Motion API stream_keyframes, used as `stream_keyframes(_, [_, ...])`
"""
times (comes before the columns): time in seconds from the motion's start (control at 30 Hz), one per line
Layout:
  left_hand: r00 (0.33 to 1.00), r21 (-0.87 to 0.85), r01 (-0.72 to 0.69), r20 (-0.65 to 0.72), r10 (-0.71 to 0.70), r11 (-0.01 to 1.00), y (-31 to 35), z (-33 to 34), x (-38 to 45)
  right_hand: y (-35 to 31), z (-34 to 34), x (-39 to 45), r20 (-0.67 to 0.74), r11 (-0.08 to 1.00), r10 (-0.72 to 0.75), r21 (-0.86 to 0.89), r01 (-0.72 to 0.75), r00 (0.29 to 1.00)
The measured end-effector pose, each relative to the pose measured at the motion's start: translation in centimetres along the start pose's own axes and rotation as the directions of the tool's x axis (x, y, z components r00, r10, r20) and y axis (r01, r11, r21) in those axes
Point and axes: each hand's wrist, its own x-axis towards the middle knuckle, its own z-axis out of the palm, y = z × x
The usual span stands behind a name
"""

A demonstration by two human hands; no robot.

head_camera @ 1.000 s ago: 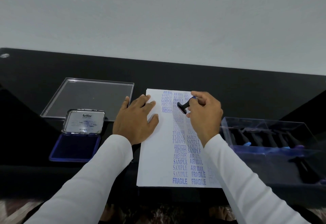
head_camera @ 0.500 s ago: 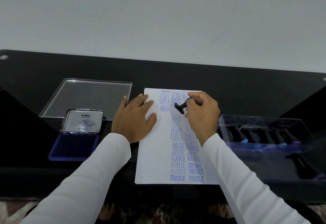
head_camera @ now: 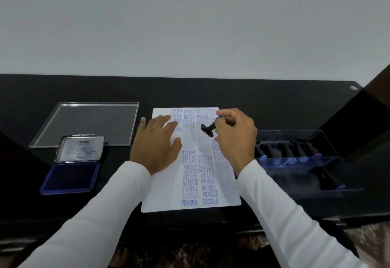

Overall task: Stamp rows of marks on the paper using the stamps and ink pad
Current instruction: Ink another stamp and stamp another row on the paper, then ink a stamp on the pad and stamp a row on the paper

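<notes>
Although the white paper already carries columns of blue marks reading FRAGILE, SAMPLE, AIR MAIL and AMENDED over most of its middle and right, a blank strip down its left side and a pale, faint patch near the upper middle suggest more stamping is left. The sheet lies lengthwise on the black table, its long axis running from the person toward the wall. The left hand lies flat, fingers spread, pressing the sheet's left part. The right hand pinches the handle of a dark stamp held above the upper middle of the sheet; the stamp is tilted, its handle rising toward the right and its inked face aimed down and left. Whether it touches the sheet cannot be told. The open blue ink pad sits well to the left.
</notes>
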Motion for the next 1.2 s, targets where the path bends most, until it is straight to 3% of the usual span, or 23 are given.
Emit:
stream_keyframes(0.27, [0.993, -0.114, -0.114, -0.007, 0.114, 0.987, 7.0, -0.5, -1.4, 0.1, -6.0, -1.0, -0.103, 0.998, -0.044, -0.041, 0.040, 0.994])
stream_keyframes(0.53, [0.957, -0.264, -0.283, -0.146, 0.252, 0.922, 14.3, 0.2, -3.7, 2.3, -12.9, -2.4, -0.151, 0.987, -0.061, -0.159, 0.037, 0.987])
stream_keyframes(0.73, [0.938, -0.278, -0.347, -0.127, 0.324, 0.896, 17.4, 0.7, -5.3, 5.0, -15.7, -3.2, 0.029, 0.863, -0.193, -0.471, 0.183, 0.981])
stream_keyframes(0.87, [0.928, -0.276, -0.372, -0.139, 0.346, 0.886, 17.7, 1.4, -5.8, 5.9, -16.2, -3.8, 0.134, 0.762, -0.203, -0.601, 0.242, 0.970])
stream_keyframes(1.2, [0.930, -0.305, -0.365, -0.165, 0.329, 0.879, 17.8, 2.1, -6.5, 4.6, -16.4, -3.0, 0.298, 0.695, 0.010, -0.688, 0.208, 0.955])
